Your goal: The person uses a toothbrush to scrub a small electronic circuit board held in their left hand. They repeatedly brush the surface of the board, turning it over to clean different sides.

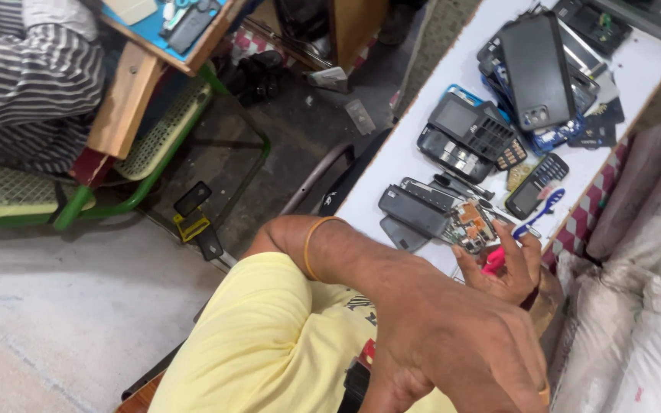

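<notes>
Obs., standing beside the seated person, nearest first.

- Left hand (pixel 460 352): closest to the camera, back of hand up, ring on one finger, fingers curled under and out of sight. Cannot tell whether they grip anything.
- Right hand (pixel 508 264): just beyond the left fingers, palm turned inward. Its fingers are clenched around a bare circuit board (pixel 470 226), which is held at the near edge of the white counter (pixel 392 164). A pink tool handle (pixel 493 261) sits in the same grasp, below the board.
- A blue-and-white brush (pixel 538 210) touches or nearly touches the right fingertips. Held or lying loose: not clear.
- Just past the board: grey phone casing parts (pixel 415 208) and a small keypad phone (pixel 535 186), flat on the counter.
- Farther out: a stack of opened handsets (pixel 468 130), then a large dark back cover (pixel 535 69).

Judgement on progress: the board is already out of its shell, and the casings lie apart from it. The board itself looks to be mid-way through handling. Nothing near the fingers has been closed up.
</notes>
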